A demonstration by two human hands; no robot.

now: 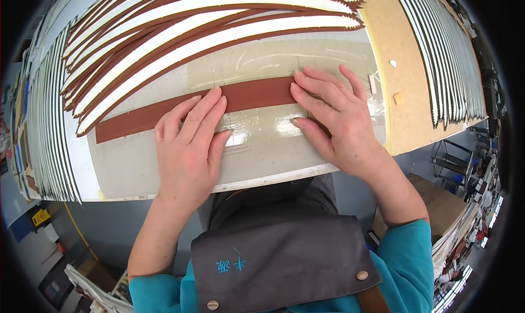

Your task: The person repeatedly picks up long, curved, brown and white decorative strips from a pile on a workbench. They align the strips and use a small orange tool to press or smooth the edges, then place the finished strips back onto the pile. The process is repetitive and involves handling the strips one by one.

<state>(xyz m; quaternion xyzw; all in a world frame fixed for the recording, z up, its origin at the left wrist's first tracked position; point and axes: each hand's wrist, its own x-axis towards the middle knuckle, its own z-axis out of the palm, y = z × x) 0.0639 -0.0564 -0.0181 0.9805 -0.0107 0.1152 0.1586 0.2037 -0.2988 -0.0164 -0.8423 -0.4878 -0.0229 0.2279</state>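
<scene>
Nearest you is your dark apron (284,258); past it spreads the tabletop (83,160), with a glossy grey-green sheet (136,171) on it. A pile of brown-edged white strips (213,7) lies along the far side. In front of that, on the sheet, is your plain brown strip (260,93). You seem to be aligning and smoothing it; the next move would call for light, even pressure so it doesn't skew. It looks matte, flat and reddish brown, its left end cut straight, its right end hidden. Your left fingers (210,119) lie extended across it, and your right fingers (317,86) rest parted at its right; neither set grips anything.
</scene>
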